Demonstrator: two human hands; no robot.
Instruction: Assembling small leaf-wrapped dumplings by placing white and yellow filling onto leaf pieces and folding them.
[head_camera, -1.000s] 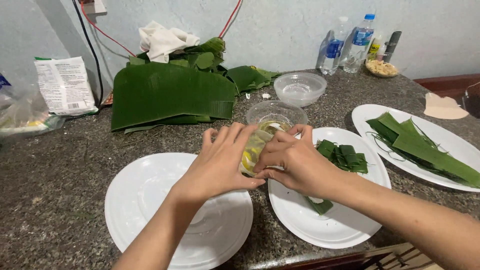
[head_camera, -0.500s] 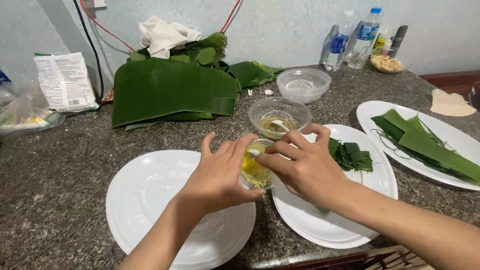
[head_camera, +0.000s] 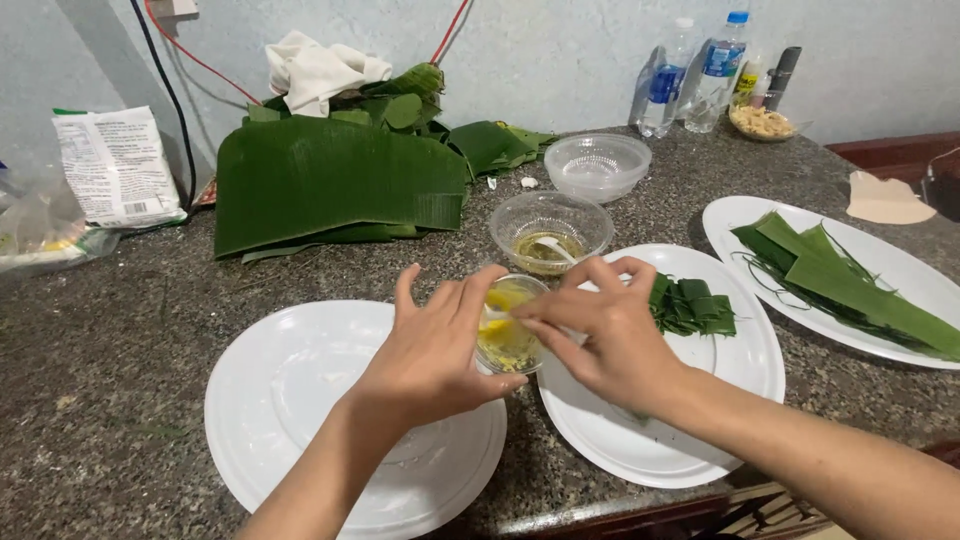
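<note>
Small clear cup (head_camera: 508, 335) with yellow filling sat above gap between two white plates, near table (head_camera: 120, 330) front edge. Left hand (head_camera: 430, 350) cupped it, fingers half spread, grip loose around its side. Right hand (head_camera: 610, 335) pinched at rim, fingertips closed; what it held, could not tell. Risk, as I judged: thin slick plastic could tip or squirt out, spilling filling onto rough speckled stone. Left plate (head_camera: 290, 400) smooth, bare; right plate (head_camera: 680, 440) carried folded green leaf strips (head_camera: 692, 306). Beyond: clear bowl (head_camera: 550, 228) with oily liquid, broad ribbed banana leaves (head_camera: 340, 185).
</note>
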